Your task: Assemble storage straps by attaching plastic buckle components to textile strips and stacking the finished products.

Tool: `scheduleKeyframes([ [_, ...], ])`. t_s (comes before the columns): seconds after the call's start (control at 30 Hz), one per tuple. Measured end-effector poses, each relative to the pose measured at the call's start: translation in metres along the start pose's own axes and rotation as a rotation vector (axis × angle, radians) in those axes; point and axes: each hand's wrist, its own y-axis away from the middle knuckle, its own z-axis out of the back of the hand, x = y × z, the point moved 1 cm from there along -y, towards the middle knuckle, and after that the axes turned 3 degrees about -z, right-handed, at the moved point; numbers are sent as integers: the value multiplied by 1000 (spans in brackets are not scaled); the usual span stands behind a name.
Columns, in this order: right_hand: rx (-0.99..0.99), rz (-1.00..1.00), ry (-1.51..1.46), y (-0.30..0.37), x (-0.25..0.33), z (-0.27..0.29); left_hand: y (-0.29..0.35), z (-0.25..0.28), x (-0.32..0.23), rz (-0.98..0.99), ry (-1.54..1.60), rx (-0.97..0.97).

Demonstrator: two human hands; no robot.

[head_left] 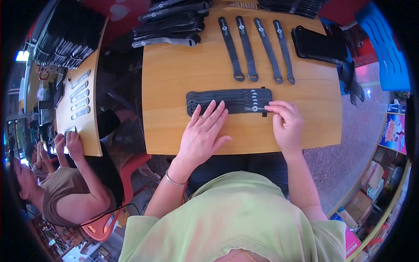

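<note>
A fanned stack of black straps (231,97), with pale printing near its right end, lies crosswise on the wooden table in front of me. My left hand (201,133) rests flat over the stack's near left part, fingers stretched and a little apart. At the stack's near right corner, my right hand (286,124) has its fingers curled, with thumb and forefinger pinching the end of the front strap. A small dark tab shows at both the far and near edges of the stack beside that hand.
Several single grey straps (251,50) with slotted ends lie in a row farther back. Piles of straps (168,26) stand at the far left, and a black pile (318,46) at the right edge. Another person (78,183) sits at a table (89,131) to the left.
</note>
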Motion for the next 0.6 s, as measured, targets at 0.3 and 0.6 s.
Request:
scheduleKeyframes([
  [0.3, -16, -10, -17, 0, 1, 4, -40, 18, 4, 38, 117, -407],
  [0.6, -39, -28, -96, -2, 1, 5, -125, -1, 20, 234, -38, -379],
])
